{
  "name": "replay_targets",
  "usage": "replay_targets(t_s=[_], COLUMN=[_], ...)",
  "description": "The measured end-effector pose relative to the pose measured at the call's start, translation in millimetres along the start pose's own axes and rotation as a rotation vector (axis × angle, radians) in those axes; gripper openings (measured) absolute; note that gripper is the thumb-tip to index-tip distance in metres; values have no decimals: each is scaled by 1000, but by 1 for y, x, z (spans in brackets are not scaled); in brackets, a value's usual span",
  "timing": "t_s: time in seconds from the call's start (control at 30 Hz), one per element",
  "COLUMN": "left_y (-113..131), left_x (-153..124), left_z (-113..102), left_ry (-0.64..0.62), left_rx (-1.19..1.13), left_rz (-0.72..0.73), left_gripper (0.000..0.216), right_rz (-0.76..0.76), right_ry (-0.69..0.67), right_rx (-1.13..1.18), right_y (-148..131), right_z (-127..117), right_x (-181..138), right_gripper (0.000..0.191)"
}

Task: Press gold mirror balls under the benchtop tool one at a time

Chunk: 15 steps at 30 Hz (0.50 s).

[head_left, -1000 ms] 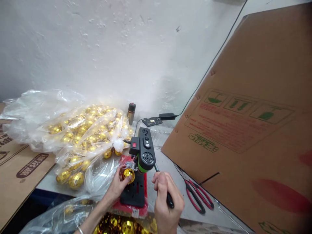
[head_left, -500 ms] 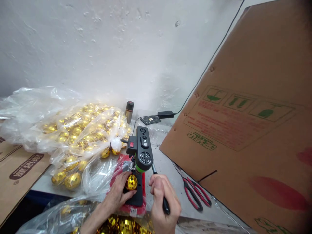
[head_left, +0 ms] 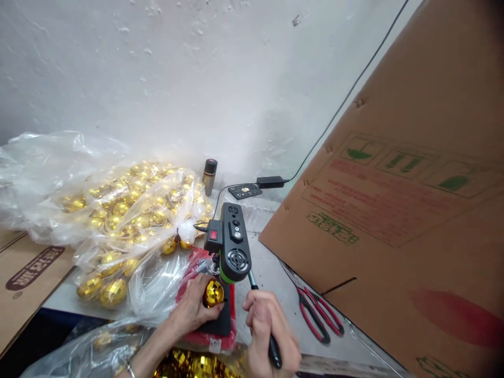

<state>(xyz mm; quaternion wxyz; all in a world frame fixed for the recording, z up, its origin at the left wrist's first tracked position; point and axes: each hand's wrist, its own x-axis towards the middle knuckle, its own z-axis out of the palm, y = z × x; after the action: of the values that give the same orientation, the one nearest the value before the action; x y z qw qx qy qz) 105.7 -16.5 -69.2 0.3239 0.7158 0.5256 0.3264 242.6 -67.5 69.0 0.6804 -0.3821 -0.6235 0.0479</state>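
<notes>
- A gold mirror ball (head_left: 213, 293) sits clamped in the fingers (head_left: 205, 286) of the left hand (head_left: 192, 311), pressed onto the black base (head_left: 219, 326) directly beneath the head of a small bench drill (head_left: 233, 245).
- The right hand (head_left: 268, 331) has its fingers wrapped shut around the drill's lever (head_left: 252, 280), just to the right of the ball.
- Under the left fingers lies a red mat (head_left: 196, 263), which carries the drill's base.
- Beyond and to the left of those fingers, a clear plastic bag (head_left: 59, 173) full of gold balls (head_left: 129, 207) slumps on the counter (head_left: 271, 268); more gold balls (head_left: 197, 365) glitter below both wrists.
- Red-handled scissors (head_left: 319, 318) lie right of the right fingers, beside a large tilted cardboard box (head_left: 413, 220).
- Far beyond the fingers, by the wall, stand a small capped bottle (head_left: 209, 175) and a black power adapter (head_left: 271, 182).
</notes>
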Motion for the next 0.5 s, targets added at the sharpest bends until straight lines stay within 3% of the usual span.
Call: replay_targets(t_s=[0.13, 0.23, 0.33, 0.5], left_y=[8, 7, -5, -32], left_x=[6, 5, 1, -7], left_z=[7, 12, 10, -5], left_ry=[56, 81, 70, 106], left_rx=[28, 11, -36, -199], left_rz=[-94, -82, -52, -139], left_gripper=[39, 44, 52, 57], right_rz=[-20, -43, -52, -12], right_ry=[19, 16, 2, 21], right_rx=[-10, -37, -59, -61], right_y=[1, 2, 2, -4], right_z=[2, 0, -1, 2], right_x=[1, 1, 2, 1], right_gripper=[32, 32, 31, 32])
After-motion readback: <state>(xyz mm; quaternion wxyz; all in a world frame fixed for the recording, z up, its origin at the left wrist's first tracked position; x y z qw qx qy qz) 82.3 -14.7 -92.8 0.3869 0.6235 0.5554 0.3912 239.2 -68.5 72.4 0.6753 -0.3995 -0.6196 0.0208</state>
